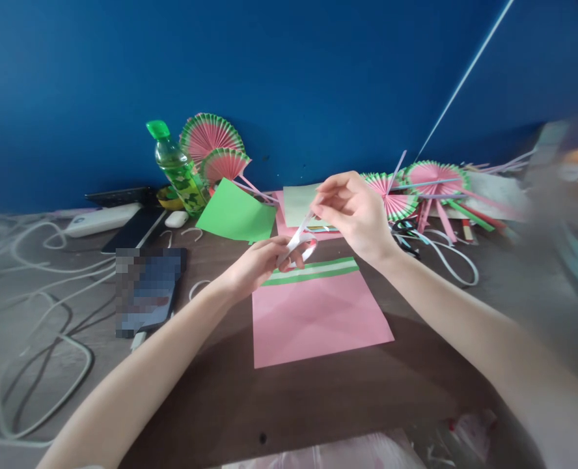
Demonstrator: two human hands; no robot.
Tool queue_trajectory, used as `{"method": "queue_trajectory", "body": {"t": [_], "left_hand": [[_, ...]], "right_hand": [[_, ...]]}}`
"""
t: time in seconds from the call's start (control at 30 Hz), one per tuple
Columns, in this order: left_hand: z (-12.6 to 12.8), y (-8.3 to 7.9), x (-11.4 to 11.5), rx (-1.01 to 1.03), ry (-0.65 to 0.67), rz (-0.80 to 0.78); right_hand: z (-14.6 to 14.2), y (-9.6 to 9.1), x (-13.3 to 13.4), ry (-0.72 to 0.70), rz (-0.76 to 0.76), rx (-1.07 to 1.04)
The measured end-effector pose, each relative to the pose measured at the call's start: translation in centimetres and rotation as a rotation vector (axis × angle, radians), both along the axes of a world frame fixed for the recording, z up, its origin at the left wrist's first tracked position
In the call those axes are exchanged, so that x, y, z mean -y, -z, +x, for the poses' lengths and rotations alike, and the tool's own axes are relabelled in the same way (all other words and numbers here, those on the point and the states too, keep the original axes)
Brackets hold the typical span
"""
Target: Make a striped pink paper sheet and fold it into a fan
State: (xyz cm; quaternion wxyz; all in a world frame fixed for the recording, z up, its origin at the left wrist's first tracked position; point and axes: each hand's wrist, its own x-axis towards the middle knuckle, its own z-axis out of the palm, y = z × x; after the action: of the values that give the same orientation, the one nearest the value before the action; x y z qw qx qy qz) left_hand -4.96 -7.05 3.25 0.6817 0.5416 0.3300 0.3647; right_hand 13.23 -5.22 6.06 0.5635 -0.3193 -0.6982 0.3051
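My left hand is closed around a small roll of white tape, held above the table. From the roll a pale strip of tape runs up to my right hand, whose thumb and fingertips pinch its end. Below both hands lies a pink sheet of paper. Along its far edge runs a green band with a white stripe, partly hidden by my left fingers.
A green sheet leans near a green-capped bottle and pink-green pleated paper fans. More fans, paper strips and scissors lie right. Left are a phone, white cables and an earbud case. A blue wall stands behind.
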Motion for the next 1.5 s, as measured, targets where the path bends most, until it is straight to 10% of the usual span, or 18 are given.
{"method": "queue_trajectory", "body": {"t": [0.67, 1.2, 1.5], "left_hand": [[-1.8, -1.5, -0.3, -0.284, 0.001, 0.158], [-1.5, -1.2, -0.7, -0.167, -0.242, 0.236], [-4.0, -0.7, -2.2, -0.533, -0.461, 0.445]], "right_hand": [[0.5, -0.4, -0.3, -0.069, -0.081, -0.085], [0.0, -0.7, 1.6, -0.289, -0.076, 0.027], [0.3, -2.2, 4.0, -0.356, 0.065, 0.052]]}}
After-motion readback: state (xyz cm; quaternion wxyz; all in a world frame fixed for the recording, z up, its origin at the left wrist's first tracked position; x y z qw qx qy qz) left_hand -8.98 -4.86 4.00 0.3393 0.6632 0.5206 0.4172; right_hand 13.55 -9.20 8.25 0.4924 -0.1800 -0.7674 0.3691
